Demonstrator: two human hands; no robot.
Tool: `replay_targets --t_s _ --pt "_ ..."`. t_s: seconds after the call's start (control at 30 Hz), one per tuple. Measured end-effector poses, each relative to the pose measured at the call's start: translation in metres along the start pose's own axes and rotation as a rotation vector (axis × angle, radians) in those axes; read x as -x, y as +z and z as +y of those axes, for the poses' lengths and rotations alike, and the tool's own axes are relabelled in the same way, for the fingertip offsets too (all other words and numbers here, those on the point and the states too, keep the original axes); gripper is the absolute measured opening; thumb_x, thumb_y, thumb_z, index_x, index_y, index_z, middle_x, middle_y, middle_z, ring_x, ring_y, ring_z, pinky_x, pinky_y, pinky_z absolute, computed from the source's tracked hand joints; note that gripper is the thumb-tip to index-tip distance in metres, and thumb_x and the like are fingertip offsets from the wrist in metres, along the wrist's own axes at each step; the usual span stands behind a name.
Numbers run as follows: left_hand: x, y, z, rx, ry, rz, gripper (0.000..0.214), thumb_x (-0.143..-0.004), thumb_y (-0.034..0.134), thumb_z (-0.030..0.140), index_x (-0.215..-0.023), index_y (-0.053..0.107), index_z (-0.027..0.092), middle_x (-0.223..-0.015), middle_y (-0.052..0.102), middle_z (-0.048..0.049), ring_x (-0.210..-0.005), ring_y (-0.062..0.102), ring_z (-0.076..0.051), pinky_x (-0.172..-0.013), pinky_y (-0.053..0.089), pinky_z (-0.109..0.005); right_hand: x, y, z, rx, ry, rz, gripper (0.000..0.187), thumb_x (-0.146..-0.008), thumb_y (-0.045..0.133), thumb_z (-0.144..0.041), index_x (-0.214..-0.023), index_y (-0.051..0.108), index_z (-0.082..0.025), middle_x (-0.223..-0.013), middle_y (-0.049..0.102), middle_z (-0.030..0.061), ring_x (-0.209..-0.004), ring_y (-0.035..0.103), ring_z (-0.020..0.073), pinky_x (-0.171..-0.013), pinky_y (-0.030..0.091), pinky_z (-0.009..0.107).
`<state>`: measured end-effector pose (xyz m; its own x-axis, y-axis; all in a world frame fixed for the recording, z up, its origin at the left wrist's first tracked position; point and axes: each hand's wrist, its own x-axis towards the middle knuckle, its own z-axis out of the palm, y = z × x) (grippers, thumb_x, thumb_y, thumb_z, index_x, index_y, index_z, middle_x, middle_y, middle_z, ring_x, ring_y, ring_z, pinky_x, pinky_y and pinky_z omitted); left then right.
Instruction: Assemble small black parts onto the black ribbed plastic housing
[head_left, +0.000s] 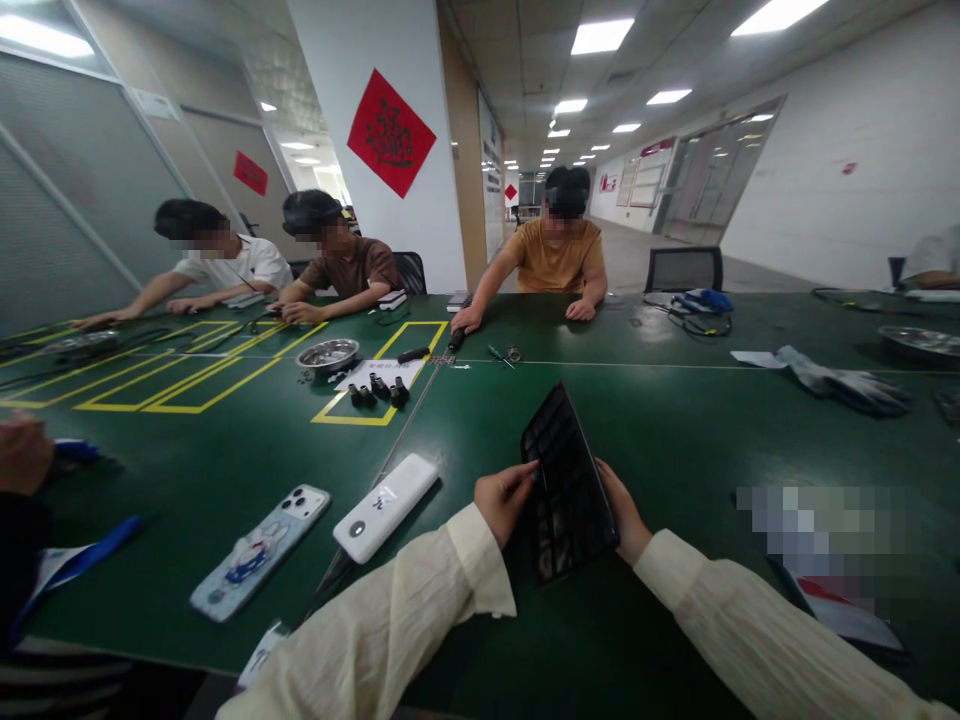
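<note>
A thin black tray-like panel stands tilted upright in front of me, its dark face marked with a grid of squares that look like compartments. My right hand grips its right edge, the fingers partly hidden behind it. My left hand is at the panel's left side, thumb and fingertips pinched together against the face. Whatever small thing the pinch holds is too small to name. To the left lie a white power bank and a phone in a cartoon case.
Black cylindrical parts stand on a paper inside yellow tape, beside a metal bowl. Gloves lie right. Across the green table, a person in an orange shirt touches a black tool. Another person's hand is left.
</note>
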<state>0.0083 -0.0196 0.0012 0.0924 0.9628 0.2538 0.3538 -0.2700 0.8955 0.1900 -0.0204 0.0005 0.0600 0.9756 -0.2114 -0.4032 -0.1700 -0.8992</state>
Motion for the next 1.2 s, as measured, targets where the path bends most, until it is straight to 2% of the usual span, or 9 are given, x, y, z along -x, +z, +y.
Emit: replay_targets --t_s 0.1,0.27,0.4,0.5,0.83,0.97,1.03,1.2 --pt "0.0 -0.004 0.005 -0.123 0.061 -0.004 0.026 -0.081 0.053 0.028 -0.102 0.067 0.021 -0.094 0.071 -0.0018 -0.083 0.067 -0.018 -0.078 0.054 -0.033 0.001 0.001 0.0 0.0 -0.022 0.006 0.033 -0.067 0.06 -0.045 -0.092 0.054 -0.024 -0.087 0.064 0.0046 -0.09 0.06 0.0265 -0.07 0.052 0.037" --pt "-0.001 -0.005 0.004 -0.15 0.044 0.031 0.03 -0.08 0.054 0.029 -0.108 0.063 0.019 -0.083 0.073 -0.0022 -0.077 0.068 -0.016 -0.074 0.055 -0.03 0.002 0.002 0.001 0.015 -0.039 -0.011 0.036 -0.068 0.059 -0.046 -0.096 0.052 -0.024 -0.087 0.063 0.0057 -0.087 0.06 0.0273 -0.065 0.052 0.038" --pt "-0.001 -0.006 0.002 -0.166 0.063 0.01 0.03 -0.081 0.054 0.031 -0.108 0.063 0.021 -0.085 0.072 -0.001 -0.078 0.068 -0.016 -0.075 0.055 -0.028 0.003 0.002 0.001 0.036 -0.032 -0.014 0.04 -0.068 0.057 -0.049 -0.1 0.05 -0.024 -0.081 0.062 0.0046 -0.079 0.061 0.0261 -0.059 0.051 0.036" --pt "0.0 -0.009 0.005 -0.241 0.095 -0.017 0.025 -0.084 0.051 0.033 -0.101 0.066 0.024 -0.09 0.072 0.0003 -0.081 0.068 -0.016 -0.076 0.054 -0.029 0.004 0.002 -0.001 0.046 0.003 -0.048 0.041 -0.07 0.056 -0.048 -0.102 0.048 -0.025 -0.075 0.061 0.0029 -0.07 0.061 0.0248 -0.054 0.049 0.035" --pt "0.006 -0.013 0.011 -0.337 0.225 -0.043 0.026 -0.086 0.047 0.03 -0.104 0.065 0.023 -0.091 0.072 -0.0005 -0.079 0.068 -0.015 -0.075 0.055 -0.028 0.004 0.001 -0.003 0.025 0.008 -0.075 0.038 -0.072 0.055 -0.047 -0.103 0.047 -0.026 -0.067 0.06 -0.0004 -0.067 0.062 0.0232 -0.06 0.051 0.035" --pt "0.002 -0.012 0.008 -0.348 0.23 0.03 0.025 -0.086 0.048 0.03 -0.106 0.063 0.023 -0.089 0.072 0.0007 -0.076 0.068 -0.014 -0.071 0.055 -0.027 0.003 -0.001 0.0 -0.002 0.019 -0.099 0.038 -0.071 0.057 -0.047 -0.102 0.047 -0.026 -0.064 0.058 -0.0016 -0.062 0.06 0.0216 -0.058 0.05 0.034" --pt "-0.001 -0.012 0.006 -0.375 0.278 0.047 0.024 -0.086 0.05 0.029 -0.105 0.063 0.023 -0.089 0.072 0.0006 -0.076 0.068 -0.014 -0.07 0.056 -0.026 0.002 -0.002 0.002 -0.023 0.011 -0.102 0.04 -0.07 0.059 -0.048 -0.101 0.048 -0.025 -0.063 0.058 -0.0021 -0.059 0.06 0.0205 -0.057 0.05 0.033" --pt "-0.005 -0.014 0.002 -0.464 0.512 0.054 0.021 -0.085 0.051 0.024 -0.101 0.064 0.021 -0.091 0.072 -0.0015 -0.078 0.068 -0.014 -0.07 0.055 -0.024 -0.001 -0.002 0.006 -0.055 -0.016 -0.068 0.044 -0.068 0.064 -0.047 -0.102 0.05 -0.023 -0.063 0.058 -0.0015 -0.06 0.06 0.0206 -0.054 0.05 0.032"
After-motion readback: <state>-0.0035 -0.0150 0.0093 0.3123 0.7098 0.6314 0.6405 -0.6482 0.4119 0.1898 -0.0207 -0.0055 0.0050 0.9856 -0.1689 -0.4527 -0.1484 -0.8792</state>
